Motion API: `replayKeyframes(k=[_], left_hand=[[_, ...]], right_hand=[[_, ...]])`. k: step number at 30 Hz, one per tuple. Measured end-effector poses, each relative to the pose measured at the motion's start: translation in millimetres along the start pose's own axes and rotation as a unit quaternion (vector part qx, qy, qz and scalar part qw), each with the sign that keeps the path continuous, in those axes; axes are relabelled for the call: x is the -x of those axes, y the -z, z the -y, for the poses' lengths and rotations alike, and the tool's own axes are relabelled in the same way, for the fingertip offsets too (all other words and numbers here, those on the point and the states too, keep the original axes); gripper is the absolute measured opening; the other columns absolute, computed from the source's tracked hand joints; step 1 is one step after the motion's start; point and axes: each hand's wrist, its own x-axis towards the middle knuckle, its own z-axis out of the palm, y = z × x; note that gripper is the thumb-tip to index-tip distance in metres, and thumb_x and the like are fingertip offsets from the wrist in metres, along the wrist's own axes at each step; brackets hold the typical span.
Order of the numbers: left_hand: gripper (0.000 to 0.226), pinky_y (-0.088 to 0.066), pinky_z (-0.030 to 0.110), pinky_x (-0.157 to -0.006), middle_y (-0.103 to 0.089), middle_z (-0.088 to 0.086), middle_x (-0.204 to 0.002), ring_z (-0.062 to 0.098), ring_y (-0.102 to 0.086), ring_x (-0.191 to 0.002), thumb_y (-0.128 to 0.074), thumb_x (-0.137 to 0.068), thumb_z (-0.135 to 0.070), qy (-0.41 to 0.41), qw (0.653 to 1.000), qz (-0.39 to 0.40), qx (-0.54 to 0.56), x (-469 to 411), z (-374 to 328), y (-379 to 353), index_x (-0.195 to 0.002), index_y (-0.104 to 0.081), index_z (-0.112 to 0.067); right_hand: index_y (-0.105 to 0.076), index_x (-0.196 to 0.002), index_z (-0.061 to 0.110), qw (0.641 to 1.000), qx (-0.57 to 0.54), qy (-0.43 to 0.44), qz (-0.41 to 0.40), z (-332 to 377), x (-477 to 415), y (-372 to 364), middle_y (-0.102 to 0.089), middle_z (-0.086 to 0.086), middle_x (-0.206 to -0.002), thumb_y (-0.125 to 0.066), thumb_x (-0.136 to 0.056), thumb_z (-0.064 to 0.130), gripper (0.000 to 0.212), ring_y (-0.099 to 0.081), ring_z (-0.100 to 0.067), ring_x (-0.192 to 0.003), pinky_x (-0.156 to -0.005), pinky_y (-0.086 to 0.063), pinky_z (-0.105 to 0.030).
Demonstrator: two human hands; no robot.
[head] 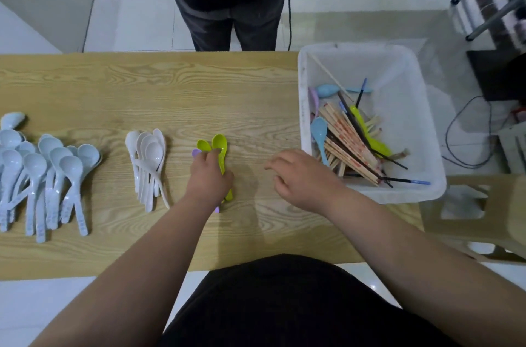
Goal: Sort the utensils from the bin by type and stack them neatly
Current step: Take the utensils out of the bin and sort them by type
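On the wooden table (pixel 142 85) lie a big pile of pale blue spoons (pixel 45 173) at the left and a small stack of white spoons (pixel 148 159) beside it. My left hand (pixel 209 178) lies over a few lime green spoons (pixel 219 144) and a purple spoon (pixel 195 152), its fingers curled over their handles. My right hand (pixel 299 176) hovers just left of the white bin (pixel 398 67), fingers loosely curled, holding nothing. The bin holds wooden chopsticks (pixel 347 144), dark chopsticks, blue spoons (pixel 318 130), a green spoon and a purple spoon.
A person in dark clothes (pixel 227 5) stands across the table. A wooden stool (pixel 484 213) sits right of the bin. Cables and a shelf with bottles are on the floor side at the right.
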Motion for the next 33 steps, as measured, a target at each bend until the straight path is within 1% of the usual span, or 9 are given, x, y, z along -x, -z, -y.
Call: replayKeyframes(k=[5,8,12,16,20,25,28,30,33], left_hand=[[0.049,-0.042,0.042,-0.104,-0.055,0.015,-0.124,0.032,-0.054,-0.115,-0.061,-0.085,-0.011,-0.165,0.983,-0.065,0.041,13,-87,-19,-0.133,-0.054,-0.003],[0.048,-0.051,0.031,-0.090,-0.054,0.007,-0.121,0.016,-0.057,-0.097,-0.061,-0.088,-0.010,-0.220,0.972,-0.012,0.077,22,-143,-35,-0.136,-0.051,-0.011],[0.050,-0.053,0.039,-0.091,-0.055,0.010,-0.126,0.022,-0.061,-0.104,-0.056,-0.092,-0.015,-0.161,0.978,0.119,0.062,22,-203,-66,-0.140,-0.044,-0.010],[0.042,-0.046,0.034,-0.082,-0.055,0.019,-0.127,0.034,-0.059,-0.111,-0.053,-0.095,-0.016,-0.030,0.987,0.154,-0.018,15,-233,-96,-0.133,-0.041,-0.001],[0.036,-0.045,0.036,-0.096,-0.057,0.018,-0.133,0.035,-0.055,-0.121,-0.044,-0.101,-0.009,0.040,0.970,0.208,-0.121,21,-254,-105,-0.136,-0.051,-0.002],[0.043,-0.046,0.035,-0.096,-0.049,0.023,-0.139,0.035,-0.051,-0.125,-0.045,-0.100,-0.010,0.077,0.987,0.127,-0.058,7,-248,-128,-0.142,-0.042,-0.002],[0.045,-0.046,0.037,-0.084,-0.057,0.020,-0.126,0.035,-0.059,-0.113,-0.052,-0.095,-0.011,0.100,0.993,0.064,-0.007,1,-244,-135,-0.137,-0.038,0.000],[0.049,-0.044,0.036,-0.079,-0.058,0.019,-0.124,0.036,-0.061,-0.110,-0.055,-0.093,-0.010,0.090,0.993,0.071,-0.030,-1,-243,-136,-0.137,-0.036,-0.001],[0.040,-0.049,0.035,-0.071,-0.062,0.013,-0.112,0.033,-0.064,-0.097,-0.058,-0.090,-0.009,0.094,0.992,0.078,0.018,-1,-239,-133,-0.127,-0.042,-0.009]], right_hand=[[-0.068,-0.122,0.012,0.990,-0.011,-0.113,-0.081,-83,50,31,-0.064,-0.007,-0.118,-0.057,-0.091,0.014,0.032,-0.058,-0.026,-0.109,-0.095,-0.049,-0.038],[-0.059,-0.134,0.015,0.975,0.000,-0.215,-0.054,-129,68,46,-0.056,-0.009,-0.132,-0.053,-0.096,0.016,0.038,-0.053,-0.029,-0.119,-0.094,-0.046,-0.037],[-0.050,-0.140,0.011,0.955,0.008,-0.297,-0.005,-182,70,56,-0.052,-0.019,-0.133,-0.048,-0.093,0.012,0.046,-0.051,-0.039,-0.121,-0.097,-0.045,-0.043],[-0.053,-0.130,0.008,0.945,-0.014,-0.321,0.065,-209,57,55,-0.056,-0.019,-0.127,-0.048,-0.092,0.010,0.039,-0.057,-0.036,-0.114,-0.089,-0.048,-0.039],[-0.057,-0.126,0.010,0.946,-0.003,-0.314,0.081,-215,47,46,-0.057,-0.020,-0.127,-0.048,-0.092,0.019,0.037,-0.059,-0.039,-0.111,-0.089,-0.048,-0.038],[-0.061,-0.118,0.018,0.948,-0.013,-0.306,0.087,-217,45,50,-0.052,-0.014,-0.119,-0.058,-0.090,0.039,0.036,-0.057,-0.035,-0.103,-0.090,-0.051,-0.043],[-0.057,-0.091,0.020,0.958,-0.056,-0.275,0.055,-221,49,50,-0.056,-0.009,-0.103,-0.058,-0.093,0.031,0.011,-0.054,-0.026,-0.085,-0.065,-0.043,-0.031],[-0.045,-0.078,0.025,0.961,-0.064,-0.266,0.039,-223,51,48,-0.052,0.000,-0.085,-0.058,-0.094,0.023,0.021,-0.049,-0.022,-0.078,-0.053,-0.029,-0.029],[-0.051,-0.095,0.024,0.967,-0.062,-0.244,0.039,-225,51,46,-0.059,-0.002,-0.092,-0.060,-0.091,0.020,0.010,-0.053,-0.024,-0.082,-0.060,-0.033,-0.031]])
